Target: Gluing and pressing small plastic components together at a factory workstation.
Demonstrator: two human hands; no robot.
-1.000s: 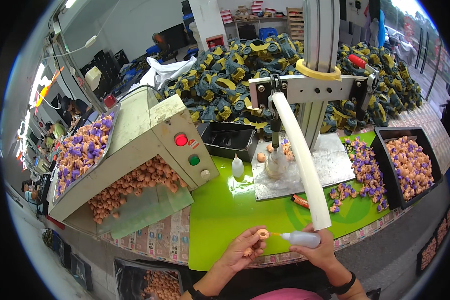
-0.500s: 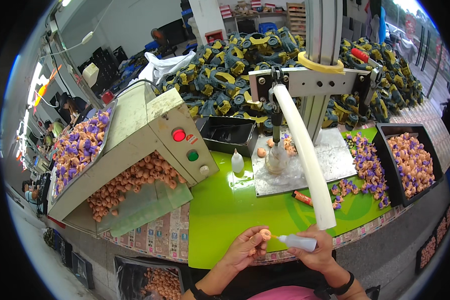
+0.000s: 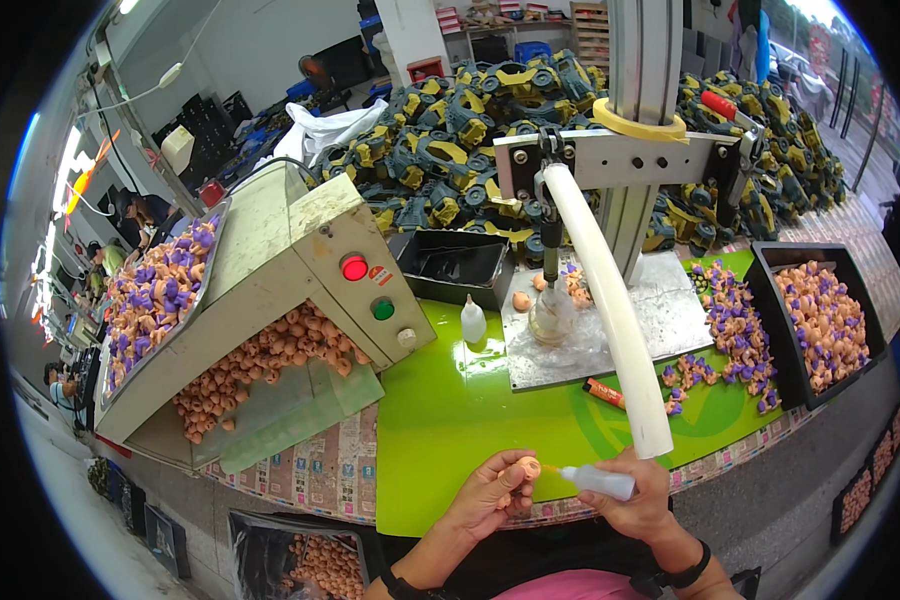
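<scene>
One held bottle (image 3: 608, 484), green mat (image 3: 430, 420), heaped toy vehicles (image 3: 450, 155) behind

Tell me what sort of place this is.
Probably a toy assembly workshop: there's a big heap of yellow-and-grey toy vehicles, a press-like fixture, and a black tray full of small peach-and-purple parts.

Little peach-coloured round piece (image 3: 531, 467) is held up near the green mat's (image 3: 440, 400) near edge, with a second piece (image 3: 503, 501) just below, mostly hidden. The whitish see-through squeeze bottle (image 3: 607, 484) is tipped almost sideways, skinny yellow-orange nozzle (image 3: 552, 469) pointing left at the first one. Can't tell if they're touching tbh.
</scene>
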